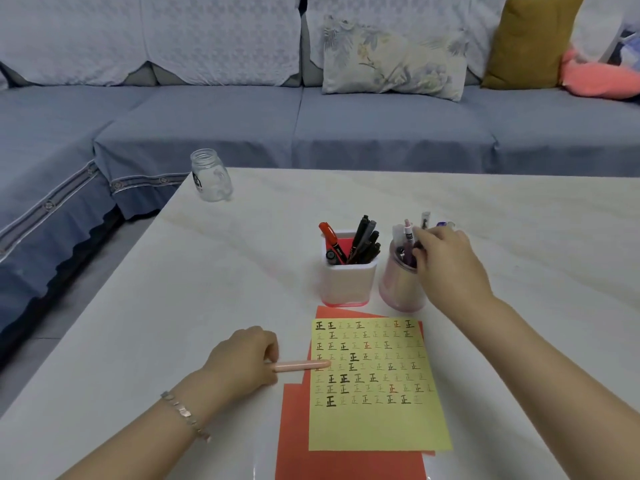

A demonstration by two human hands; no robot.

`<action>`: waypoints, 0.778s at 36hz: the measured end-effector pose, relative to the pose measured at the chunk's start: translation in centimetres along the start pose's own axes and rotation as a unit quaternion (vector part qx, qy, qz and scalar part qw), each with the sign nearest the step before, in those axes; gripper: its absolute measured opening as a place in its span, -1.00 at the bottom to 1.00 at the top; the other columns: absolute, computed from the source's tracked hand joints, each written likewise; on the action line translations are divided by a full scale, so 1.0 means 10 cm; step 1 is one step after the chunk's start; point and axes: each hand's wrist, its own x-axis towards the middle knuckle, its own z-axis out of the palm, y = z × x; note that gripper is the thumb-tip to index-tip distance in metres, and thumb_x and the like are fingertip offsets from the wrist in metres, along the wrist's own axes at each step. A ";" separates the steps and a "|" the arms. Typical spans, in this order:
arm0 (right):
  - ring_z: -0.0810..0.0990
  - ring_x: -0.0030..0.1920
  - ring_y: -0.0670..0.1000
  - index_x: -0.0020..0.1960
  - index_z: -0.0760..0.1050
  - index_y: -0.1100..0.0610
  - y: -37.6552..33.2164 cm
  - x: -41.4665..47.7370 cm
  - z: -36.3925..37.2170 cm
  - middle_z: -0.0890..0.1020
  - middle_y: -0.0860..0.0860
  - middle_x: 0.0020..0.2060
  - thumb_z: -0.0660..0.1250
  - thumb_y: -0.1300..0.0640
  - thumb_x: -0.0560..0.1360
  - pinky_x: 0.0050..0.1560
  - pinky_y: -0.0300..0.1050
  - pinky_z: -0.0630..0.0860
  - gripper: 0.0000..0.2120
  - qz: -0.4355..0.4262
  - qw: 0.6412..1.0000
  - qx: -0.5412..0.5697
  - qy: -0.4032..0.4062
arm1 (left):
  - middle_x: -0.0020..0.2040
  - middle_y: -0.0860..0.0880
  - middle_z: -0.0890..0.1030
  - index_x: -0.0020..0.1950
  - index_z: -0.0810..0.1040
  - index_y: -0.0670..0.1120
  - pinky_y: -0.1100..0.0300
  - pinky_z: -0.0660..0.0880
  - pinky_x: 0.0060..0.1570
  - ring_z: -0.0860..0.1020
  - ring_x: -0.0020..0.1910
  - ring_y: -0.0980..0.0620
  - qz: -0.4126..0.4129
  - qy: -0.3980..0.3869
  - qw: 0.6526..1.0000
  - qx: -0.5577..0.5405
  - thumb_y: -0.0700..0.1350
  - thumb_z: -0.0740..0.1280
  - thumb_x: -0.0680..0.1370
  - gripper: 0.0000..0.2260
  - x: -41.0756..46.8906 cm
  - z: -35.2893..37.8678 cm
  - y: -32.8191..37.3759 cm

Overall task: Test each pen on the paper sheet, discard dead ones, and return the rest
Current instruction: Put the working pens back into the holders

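Observation:
A yellow paper sheet point(379, 420) covered in rows of handwritten marks lies on a red sheet point(294, 427) near the table's front. My left hand point(242, 358) grips a pink pen point(304, 366) whose free end lies across the sheet's left edge. Behind the sheet stand a square white holder point(348, 282) with several dark and red pens and a round pink holder point(398, 289) with several pens. My right hand point(443, 258) reaches into the round holder, fingers curled among its pens; whether it grips one is hidden.
An empty glass jar point(211, 176) stands at the far left corner of the white marble table point(207, 271). A blue sofa point(311, 126) with cushions runs behind and to the left of the table.

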 end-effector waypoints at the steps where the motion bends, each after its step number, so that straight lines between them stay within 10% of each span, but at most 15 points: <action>1: 0.30 0.18 0.18 0.24 0.41 0.19 -0.01 0.00 -0.01 0.45 0.13 0.17 0.10 0.24 0.54 -0.15 -0.07 0.33 -0.70 0.004 1.000 -0.006 -0.017 | -0.18 0.12 0.39 -0.28 0.31 0.11 0.30 0.24 -0.35 0.38 -0.18 0.11 0.002 0.001 1.000 -0.006 -0.10 0.36 0.43 -0.77 -0.01 0.01 -0.02; 8: 0.21 0.31 0.14 0.40 0.29 0.17 -0.10 -0.18 -0.19 0.32 0.14 0.34 0.18 0.20 0.54 0.18 -0.12 0.24 -0.57 -0.057 0.997 0.029 0.031 | -0.23 0.04 0.48 -0.15 0.40 -0.05 0.23 0.31 -0.33 0.41 -0.33 0.08 0.007 0.068 0.984 -0.165 -0.07 0.27 0.54 -0.89 -0.08 -0.02 0.07; 16: 0.57 -0.17 -0.26 0.21 0.40 -0.11 -0.32 -0.65 -0.25 0.62 -0.14 -0.19 0.30 -0.05 0.47 -0.11 -0.36 0.46 -0.68 -0.028 0.937 0.325 -0.127 | -0.08 -0.21 0.65 0.07 0.44 -0.24 0.17 0.59 -0.06 0.65 -0.07 -0.08 0.070 0.028 0.715 -0.695 -0.27 0.30 0.53 -0.86 -0.26 -0.46 0.79; 21: 0.60 -0.26 -0.16 0.02 0.43 -0.23 -0.27 -0.73 -0.20 0.62 -0.05 -0.25 0.43 0.04 0.39 -0.20 -0.22 0.53 -0.71 -0.017 0.912 0.405 -0.067 | -0.01 -0.28 0.63 0.14 0.45 -0.33 0.17 0.59 -0.05 0.64 -0.03 -0.10 0.089 0.010 0.650 -0.754 -0.31 0.22 0.56 -0.82 -0.22 -0.50 1.10; 24: 0.53 -0.37 -0.18 -0.13 0.54 -0.18 -0.20 -0.74 -0.23 0.63 -0.09 -0.31 0.42 0.16 0.41 -0.34 -0.31 0.45 -0.77 -0.034 0.894 0.447 0.006 | -0.01 -0.21 0.65 0.13 0.50 -0.30 0.17 0.58 -0.03 0.64 -0.02 -0.05 0.089 -0.012 0.648 -0.756 -0.27 0.23 0.57 -0.82 -0.19 -0.49 1.25; 28: 0.42 -0.45 -0.25 -0.21 0.54 -0.03 0.00 -0.62 -0.41 0.54 -0.20 -0.44 0.38 0.27 0.44 -0.40 -0.48 0.30 -0.80 0.000 0.853 0.499 0.155 | -0.11 0.00 0.66 0.02 0.58 -0.14 0.21 0.57 -0.04 0.64 -0.08 0.03 0.074 0.095 0.781 -0.613 -0.13 0.26 0.57 -0.86 -0.08 -0.45 1.37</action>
